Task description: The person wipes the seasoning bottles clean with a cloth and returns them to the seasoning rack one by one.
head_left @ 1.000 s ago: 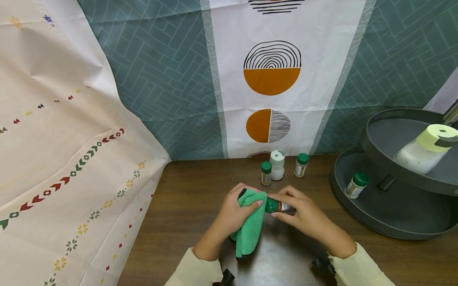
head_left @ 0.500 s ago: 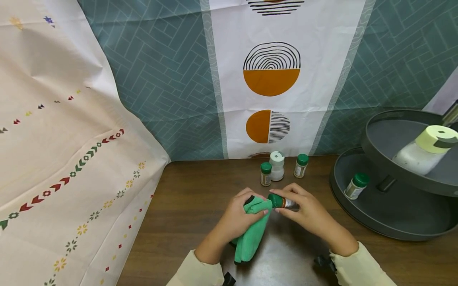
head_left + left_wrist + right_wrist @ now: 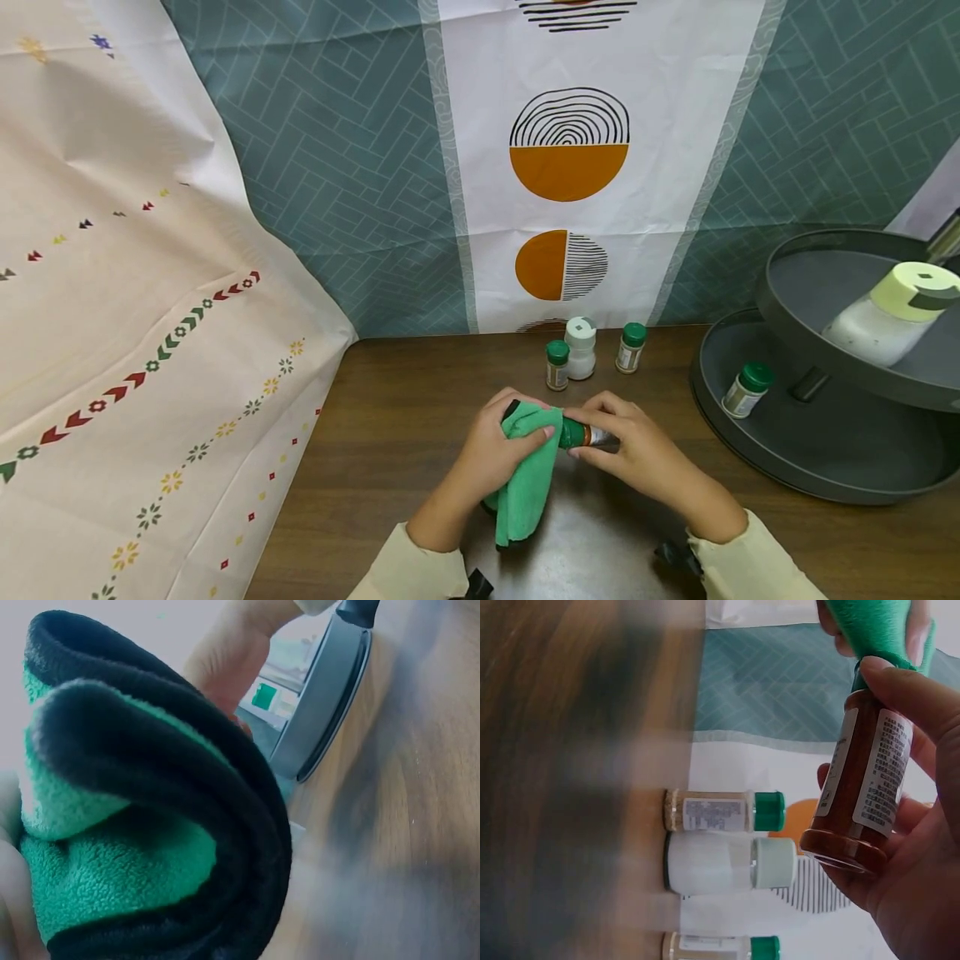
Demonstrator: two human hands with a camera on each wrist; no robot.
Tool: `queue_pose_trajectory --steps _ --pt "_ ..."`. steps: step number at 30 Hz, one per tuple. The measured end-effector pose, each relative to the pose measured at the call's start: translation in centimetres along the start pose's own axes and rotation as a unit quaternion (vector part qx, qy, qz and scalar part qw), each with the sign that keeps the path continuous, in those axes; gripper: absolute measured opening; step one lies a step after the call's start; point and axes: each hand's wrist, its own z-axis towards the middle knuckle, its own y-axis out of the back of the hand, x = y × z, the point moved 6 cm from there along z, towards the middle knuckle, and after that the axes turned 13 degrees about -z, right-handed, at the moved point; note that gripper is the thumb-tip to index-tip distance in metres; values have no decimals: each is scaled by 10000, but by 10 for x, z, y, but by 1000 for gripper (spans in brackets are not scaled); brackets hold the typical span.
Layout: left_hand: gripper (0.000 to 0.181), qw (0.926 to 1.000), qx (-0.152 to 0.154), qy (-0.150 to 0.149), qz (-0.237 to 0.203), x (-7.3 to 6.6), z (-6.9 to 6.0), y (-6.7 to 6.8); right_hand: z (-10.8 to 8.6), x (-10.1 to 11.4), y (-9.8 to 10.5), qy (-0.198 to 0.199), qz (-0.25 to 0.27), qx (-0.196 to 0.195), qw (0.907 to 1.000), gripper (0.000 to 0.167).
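My left hand (image 3: 491, 446) grips a folded green cloth (image 3: 528, 492) with a dark edge. In the left wrist view the cloth (image 3: 127, 870) fills much of the picture in thick folds. My right hand (image 3: 630, 437) holds a spice jar (image 3: 597, 435) with a green cap, lying sideways with the cap toward the cloth. Seen from the right wrist, the jar (image 3: 866, 772) has reddish-brown contents and a printed white label. The cloth touches its cap end, and my right thumb lies near the cap.
Behind the hands stand a small green-capped jar (image 3: 557, 367), a white-capped bottle (image 3: 581, 348) and another green-capped jar (image 3: 632, 347). At right, a two-tier grey stand (image 3: 832, 467) bears a green-capped jar (image 3: 748, 390) below and a yellow-capped bottle (image 3: 892, 312) above. Patterned cloth hangs behind the table.
Both hands shifted slightly up and the cloth slid right over the cap, then they came back down and left. The jar stays in the right hand, the cloth in the left.
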Motion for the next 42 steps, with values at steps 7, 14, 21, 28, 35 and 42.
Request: queue_pose_trajectory --steps 7,14,21,28,35,42 --pt "20 9998 -13 -3 179 3 2 1 2 0 12 -170 195 -117 9996 59" --pt "22 9992 339 -21 205 3 -2 -8 2 -6 12 -272 313 -283 9987 56" --pt "22 9991 421 -20 17 2 -3 -11 2 -8 -1 -223 199 42 9995 58" --pt "22 9993 52 72 -351 4 0 -1 -1 -1 -1 -81 118 111 9998 53" --pt "30 9980 -166 -81 -611 1 1 3 0 2 5 -394 668 115 9969 52" --pt "38 9957 -563 -385 -629 -7 -1 6 0 2 7 -732 902 16 9932 42"
